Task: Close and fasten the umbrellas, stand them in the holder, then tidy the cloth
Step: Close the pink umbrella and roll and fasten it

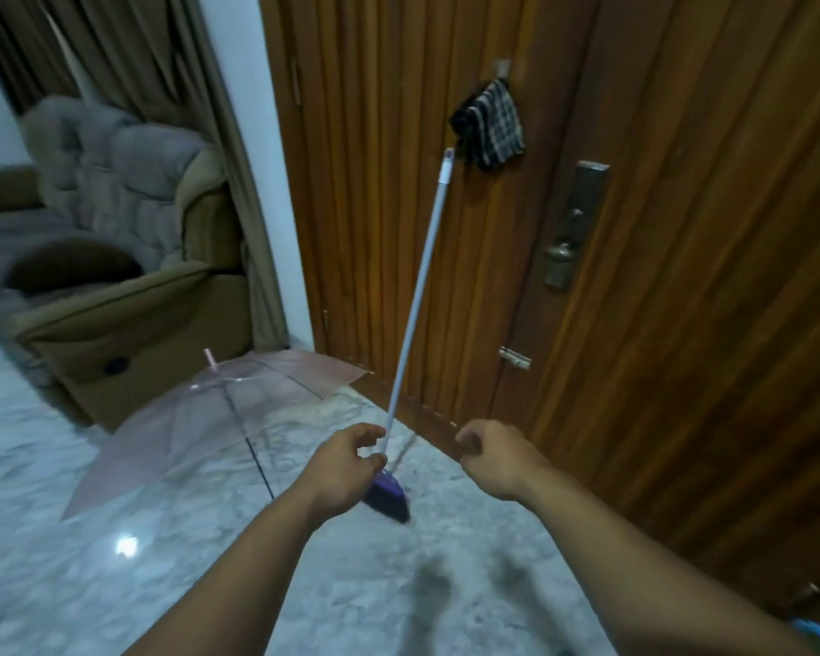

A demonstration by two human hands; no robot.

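Fingers point(372, 459) of left hand point(346, 471) pinch the low end of a broom point(417, 286) shaft; right hand point(497, 454) curled, holding nothing I can see. Door point(658, 229) behind. Open clear umbrella point(199, 428) lies on the floor point(114, 584) by the sofa point(129, 286): likely light, floppy canopy, thin ribs. Grab the shaft. Checked cloth point(490, 123) hangs on the door hook: soft.

A broom point(415, 295) leans against the wooden door point(635, 229) before me; a brown armchair point(129, 277) stands by the curtain point(129, 49) on the marble floor point(114, 561).
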